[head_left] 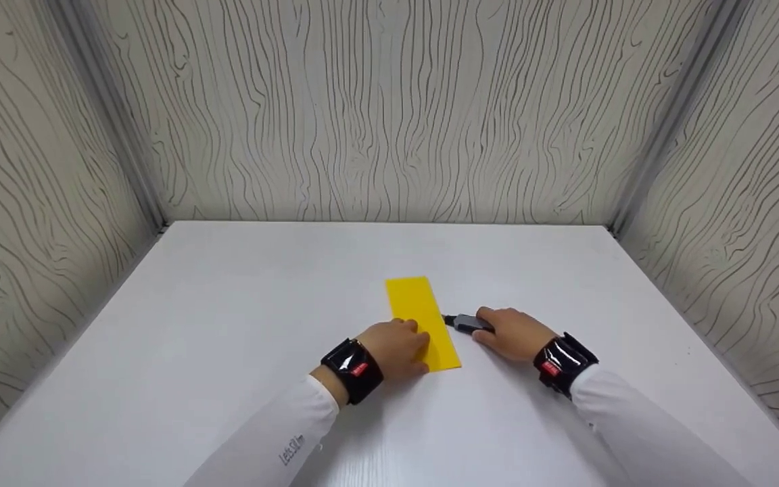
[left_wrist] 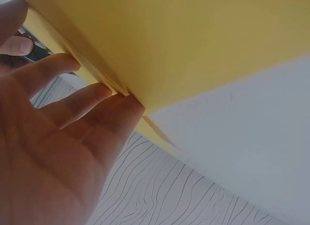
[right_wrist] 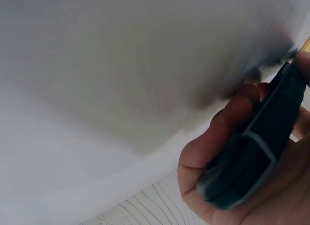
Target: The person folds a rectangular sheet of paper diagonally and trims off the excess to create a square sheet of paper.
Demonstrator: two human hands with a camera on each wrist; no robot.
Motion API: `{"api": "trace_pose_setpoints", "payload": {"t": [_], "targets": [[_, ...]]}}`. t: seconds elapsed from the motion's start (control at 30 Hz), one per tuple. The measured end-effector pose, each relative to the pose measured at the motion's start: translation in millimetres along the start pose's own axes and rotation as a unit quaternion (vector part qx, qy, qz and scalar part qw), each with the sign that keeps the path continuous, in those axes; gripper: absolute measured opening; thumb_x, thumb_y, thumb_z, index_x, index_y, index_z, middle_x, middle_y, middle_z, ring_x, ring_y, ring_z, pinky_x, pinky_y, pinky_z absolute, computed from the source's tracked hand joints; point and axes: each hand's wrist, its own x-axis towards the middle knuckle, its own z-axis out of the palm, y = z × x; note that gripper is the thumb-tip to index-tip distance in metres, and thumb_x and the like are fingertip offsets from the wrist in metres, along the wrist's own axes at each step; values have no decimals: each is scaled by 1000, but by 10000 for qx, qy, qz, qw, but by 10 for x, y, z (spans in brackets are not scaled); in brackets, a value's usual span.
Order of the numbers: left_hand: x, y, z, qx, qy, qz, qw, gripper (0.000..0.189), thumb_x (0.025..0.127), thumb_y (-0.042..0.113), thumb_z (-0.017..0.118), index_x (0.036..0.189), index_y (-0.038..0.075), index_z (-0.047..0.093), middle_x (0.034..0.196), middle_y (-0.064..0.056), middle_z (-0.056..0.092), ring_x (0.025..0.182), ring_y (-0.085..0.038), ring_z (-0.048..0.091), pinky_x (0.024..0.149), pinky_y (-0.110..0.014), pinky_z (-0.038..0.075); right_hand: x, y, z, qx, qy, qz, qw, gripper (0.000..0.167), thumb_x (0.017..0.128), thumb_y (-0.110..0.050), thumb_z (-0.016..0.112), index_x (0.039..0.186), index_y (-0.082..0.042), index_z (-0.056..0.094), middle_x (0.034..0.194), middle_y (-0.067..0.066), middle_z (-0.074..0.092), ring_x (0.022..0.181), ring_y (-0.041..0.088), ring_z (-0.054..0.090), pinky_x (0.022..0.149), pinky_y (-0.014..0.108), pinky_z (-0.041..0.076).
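Observation:
A folded yellow paper (head_left: 415, 299) lies as a long strip on the white table, slightly slanted. My left hand (head_left: 395, 348) rests on its near-left part, with the fingers spread and pressing on it. In the left wrist view, the fingertips (left_wrist: 131, 104) touch the layered edge of the paper (left_wrist: 203, 40). My right hand (head_left: 516, 334) grips a dark grey utility knife (head_left: 468, 323) whose front end points left and meets the right edge of the paper. The handle of the knife (right_wrist: 264, 133) lies along the curled fingers in the right wrist view; its blade is too blurred to make out.
The white tabletop (head_left: 227, 291) spreads around the paper on all sides. Panels with a wood-grain pattern (head_left: 376, 108) close it off at the back, left and right, with grey posts (head_left: 109, 115) at the back corners.

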Motion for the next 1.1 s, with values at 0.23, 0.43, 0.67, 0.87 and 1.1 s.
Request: {"api": "trace_pose_setpoints", "payload": {"t": [0.23, 0.43, 0.67, 0.87, 1.1], "targets": [[-8, 19, -33, 29, -27, -114, 9999, 39, 106, 48, 68, 130, 17, 71, 120, -6, 70, 99, -21, 63, 96, -34, 59, 41, -19, -4, -57, 30, 3, 10000, 35, 109, -32, 66, 134, -8, 64, 97, 7, 64, 88, 26, 57, 85, 47, 50], [10, 7, -28, -42, -100, -124, 9999, 42, 106, 52, 66, 129, 18, 73, 119, -5, 69, 97, -21, 60, 92, -34, 58, 9, -18, 12, -45, 83, 2, 10000, 33, 109, -31, 67, 132, -8, 65, 93, 6, 63, 86, 25, 56, 83, 45, 49], [65, -3, -23, -634, -226, -445, 9967, 39, 105, 53, 68, 127, 22, 78, 111, -1, 64, 96, -20, 54, 87, -33, 53, -150, -82, 55, 41, 62, -27, 10000, 31, 107, -34, 69, 129, -11, 65, 89, 3, 60, 83, 23, 55, 79, 43, 44], [105, 28, 2, -430, -198, -471, 9978, 44, 102, 53, 73, 130, 19, 74, 113, -3, 64, 102, -24, 57, 93, -34, 56, -272, -130, 89, 83, 59, 40, 9999, 32, 107, -33, 69, 130, -12, 66, 91, 3, 62, 84, 23, 55, 80, 43, 46], [158, 12, 27, -195, -182, -459, 9986, 50, 107, 56, 63, 118, 11, 81, 117, -7, 67, 104, -24, 58, 99, -36, 58, -393, -177, 90, 65, 110, 39, 9999, 26, 107, -33, 70, 123, -14, 65, 93, 2, 63, 83, 22, 55, 79, 42, 47]]}}
